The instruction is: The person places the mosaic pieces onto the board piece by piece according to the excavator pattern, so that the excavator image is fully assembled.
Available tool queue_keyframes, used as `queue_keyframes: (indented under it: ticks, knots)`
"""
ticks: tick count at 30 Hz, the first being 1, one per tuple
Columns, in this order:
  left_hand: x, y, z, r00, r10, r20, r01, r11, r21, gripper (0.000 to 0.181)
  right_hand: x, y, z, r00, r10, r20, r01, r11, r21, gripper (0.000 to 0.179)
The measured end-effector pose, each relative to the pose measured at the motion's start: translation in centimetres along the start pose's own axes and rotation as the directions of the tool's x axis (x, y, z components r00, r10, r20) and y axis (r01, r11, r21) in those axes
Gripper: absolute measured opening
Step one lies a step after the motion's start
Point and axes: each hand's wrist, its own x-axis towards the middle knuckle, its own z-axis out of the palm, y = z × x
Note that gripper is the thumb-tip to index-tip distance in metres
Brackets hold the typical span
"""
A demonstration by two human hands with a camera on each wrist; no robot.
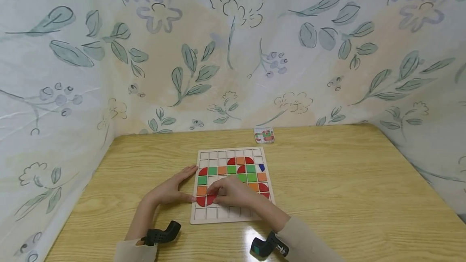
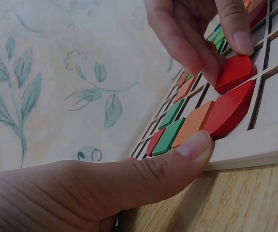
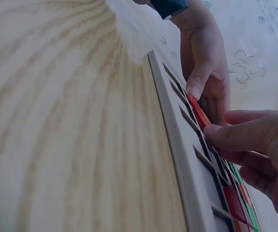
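A wooden grid board (image 1: 222, 214) lies on the table, partly filled with red, orange and green pieces. Near its lower left corner my right hand (image 1: 234, 192) pinches a red quarter-circle block (image 2: 235, 73) between thumb and fingers, low over a cell. Beside that block sits another rounded red block (image 2: 231, 110), with an orange square (image 2: 195, 123) next to it. My left hand (image 1: 167, 189) is at the board's left edge with fingers extended; its thumb touches the rim by the red block. The right hand covers some middle cells in the head view.
A small pattern card (image 1: 263, 136) lies behind the board, near the table's (image 1: 327, 165) back edge. A dark blue piece (image 1: 261, 167) sits at the board's right side. Black wrist devices (image 1: 165, 233) are strapped to both sleeves. Floral fabric (image 1: 233, 51) hangs behind the table.
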Motion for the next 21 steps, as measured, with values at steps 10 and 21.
queue_keyframes:
  ticks: [10,21]
  knots:
    - [0.7,0.1,0.0,1.0,0.014,0.024,-0.014,1.0,0.002,0.093,-0.3,0.0,0.2,1.0,-0.002,-0.001,0.002,0.996,-0.087,0.026]
    - [-0.3,-0.6,0.0,0.99,-0.069,-0.124,0.069,0.998,0.001,0.081,-1.7,1.4,-2.2,0.987,0.078,-0.143,-0.064,0.993,0.104,0.032]
